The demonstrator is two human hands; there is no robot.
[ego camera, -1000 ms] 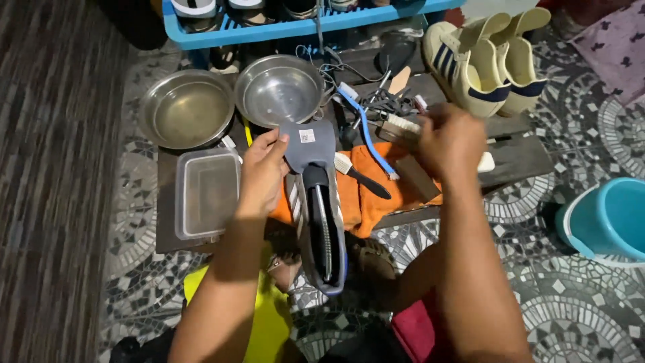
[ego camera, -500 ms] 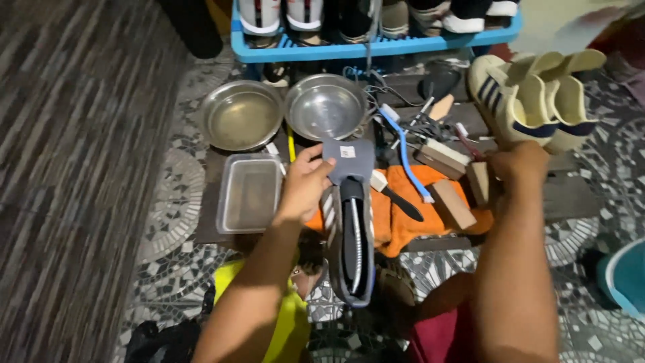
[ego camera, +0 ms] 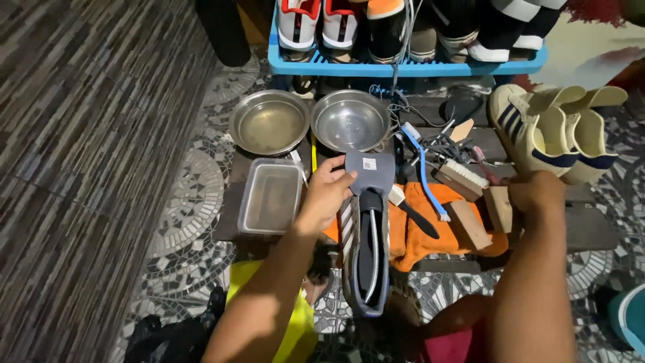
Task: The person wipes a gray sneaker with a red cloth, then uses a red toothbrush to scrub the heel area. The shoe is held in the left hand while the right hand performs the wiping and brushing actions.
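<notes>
- We see the left hand [ego camera: 327,195] with its fingers [ego camera: 338,176] closed on the pulled-up grey tongue of a grey shoe [ego camera: 367,235], which lies lengthwise below the fingers, toe toward the person.
- We see the right hand [ego camera: 537,195] with its fingers curled around a wooden brush [ego camera: 498,208], gripping it.
- Between the two sets of fingers lies an orange cloth [ego camera: 420,232] with a black-handled brush [ego camera: 415,214] and a wooden block [ego camera: 469,224] on it.
- Just left of the left fingers sits a clear plastic container [ego camera: 271,196]; above them stand two steel bowls [ego camera: 269,122], side by side.
- Up from the right fingers lie a blue toothbrush [ego camera: 423,171], a bristle brush [ego camera: 462,178] and a pair of cream sneakers [ego camera: 554,131].
- A blue shoe rack [ego camera: 403,67] holding shoes stands beyond the bowls, on the mosaic floor [ego camera: 181,202].
</notes>
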